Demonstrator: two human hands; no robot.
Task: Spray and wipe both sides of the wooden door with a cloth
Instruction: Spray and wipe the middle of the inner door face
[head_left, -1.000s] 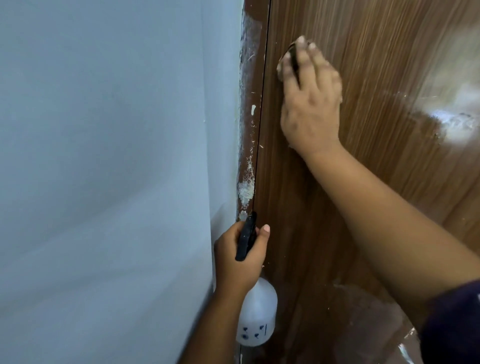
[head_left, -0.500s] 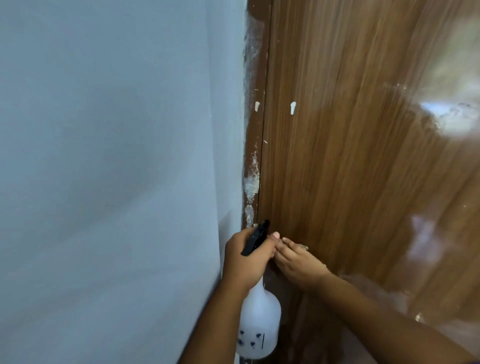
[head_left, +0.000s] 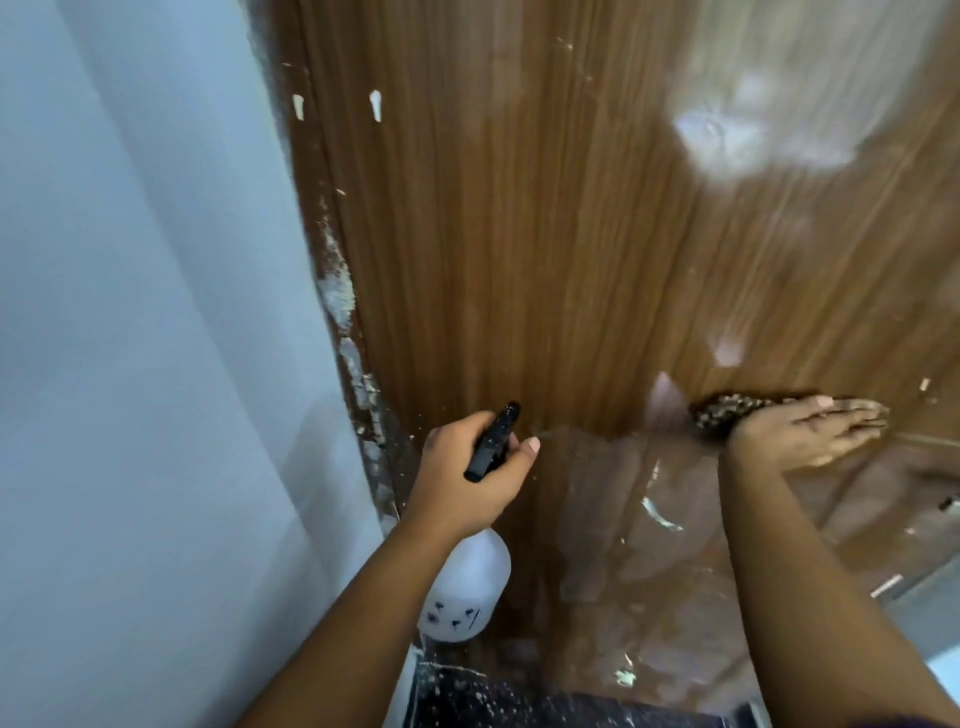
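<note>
Left hand (head_left: 467, 467) grips spray bottle (head_left: 465, 587) by its black head, low beside door (head_left: 519, 234) | right hand (head_left: 800, 431) flat, fingers straight, presses cloth (head_left: 727, 408) onto lower door | cloth looks soft, limp; best palmed flat

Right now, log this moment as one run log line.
left hand: grips spray bottle | right hand: presses cloth flat on door | stage: wiping lower part
</note>
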